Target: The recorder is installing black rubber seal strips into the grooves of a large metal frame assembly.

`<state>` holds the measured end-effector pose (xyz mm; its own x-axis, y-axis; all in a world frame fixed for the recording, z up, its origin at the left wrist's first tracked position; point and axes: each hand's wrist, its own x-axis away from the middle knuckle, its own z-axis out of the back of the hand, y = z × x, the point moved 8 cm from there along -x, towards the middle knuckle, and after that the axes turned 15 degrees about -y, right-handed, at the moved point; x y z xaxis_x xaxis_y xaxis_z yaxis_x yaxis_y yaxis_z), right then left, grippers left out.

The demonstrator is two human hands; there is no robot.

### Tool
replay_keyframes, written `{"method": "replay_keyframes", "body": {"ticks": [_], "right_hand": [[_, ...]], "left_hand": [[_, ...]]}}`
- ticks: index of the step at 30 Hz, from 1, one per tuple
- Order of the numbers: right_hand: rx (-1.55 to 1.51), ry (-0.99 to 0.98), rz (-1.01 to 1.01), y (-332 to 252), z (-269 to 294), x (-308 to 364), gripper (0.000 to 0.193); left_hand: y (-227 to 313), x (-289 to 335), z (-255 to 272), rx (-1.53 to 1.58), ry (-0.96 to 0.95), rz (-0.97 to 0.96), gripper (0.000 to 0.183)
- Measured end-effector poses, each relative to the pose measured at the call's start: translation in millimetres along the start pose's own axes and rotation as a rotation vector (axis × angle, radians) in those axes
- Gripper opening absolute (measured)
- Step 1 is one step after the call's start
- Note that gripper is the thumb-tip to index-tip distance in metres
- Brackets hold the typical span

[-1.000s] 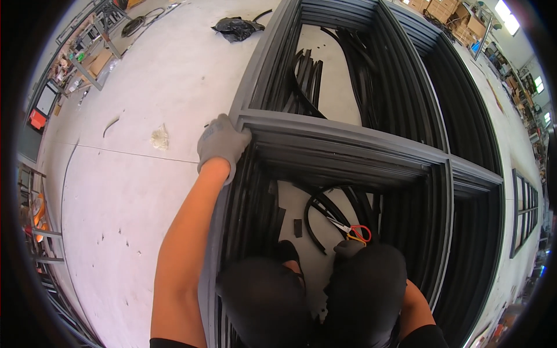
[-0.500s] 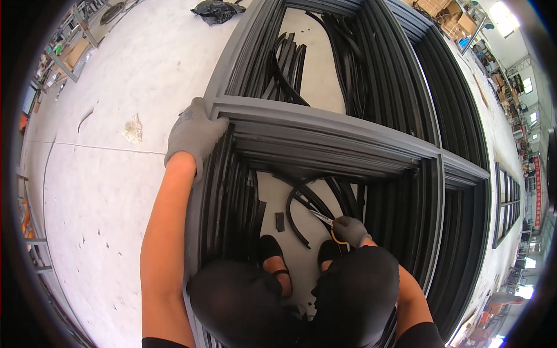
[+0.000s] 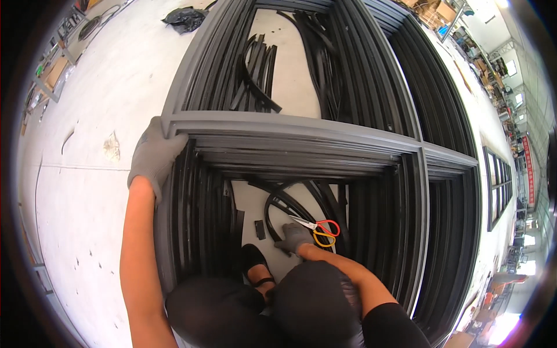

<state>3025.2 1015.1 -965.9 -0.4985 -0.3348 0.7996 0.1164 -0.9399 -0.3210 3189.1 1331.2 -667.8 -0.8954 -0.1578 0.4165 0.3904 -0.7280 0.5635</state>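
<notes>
My left hand (image 3: 155, 155), in a grey work glove, is wrapped round the left corner of the grey metal frame (image 3: 243, 120) at the top of the stack. Inside the near opening, my gloved right hand (image 3: 296, 236) is low by the floor, its fingers closing round the lower end of a curved black strip (image 3: 268, 211). Scissors (image 3: 307, 223) with one red and one yellow handle lie beside this hand, partly spread, on other black strips. A small black block (image 3: 259, 229) rests on the floor left of the strip.
Stacked dark frames (image 3: 374, 214) wall me in on several sides. Loose black strips (image 3: 255, 75) lie in the far opening. A black plastic bag (image 3: 185, 20) and a crumpled clear wrapper (image 3: 111, 147) are on the floor at left. Another frame (image 3: 498, 185) lies at the right.
My right hand has let go of the scissors and moved left to the curved strip. The left hand keeps its hold on the frame. The view has shifted, and my knees have moved.
</notes>
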Motion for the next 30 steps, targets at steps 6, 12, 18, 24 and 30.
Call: {"method": "replay_keyframes", "body": {"ticks": [6, 12, 18, 24, 30], "right_hand": [[-0.012, -0.043, 0.046, -0.7, -8.3, -9.6, 0.039], [-0.478, -0.002, 0.136, -3.6, 37.6, 38.7, 0.030], [-1.321, -0.206, 0.662, -75.9, 144.2, 128.7, 0.023], [-1.667, -0.163, 0.801, -107.0, 216.1, 189.5, 0.021], [-1.305, -0.226, 0.821, -153.3, 248.6, 247.9, 0.033]], "left_hand": [[-0.6, -1.0, -0.9, -0.023, -0.002, 0.011, 0.060], [12.8, 6.9, -3.5, -0.016, -0.018, 0.029, 0.060], [22.5, 19.3, 5.9, -0.307, 0.206, -0.037, 0.060], [87.3, 90.1, -53.6, -0.414, 0.144, -0.671, 0.074], [129.8, 107.6, -80.9, 0.153, -0.196, -0.889, 0.057]]}}
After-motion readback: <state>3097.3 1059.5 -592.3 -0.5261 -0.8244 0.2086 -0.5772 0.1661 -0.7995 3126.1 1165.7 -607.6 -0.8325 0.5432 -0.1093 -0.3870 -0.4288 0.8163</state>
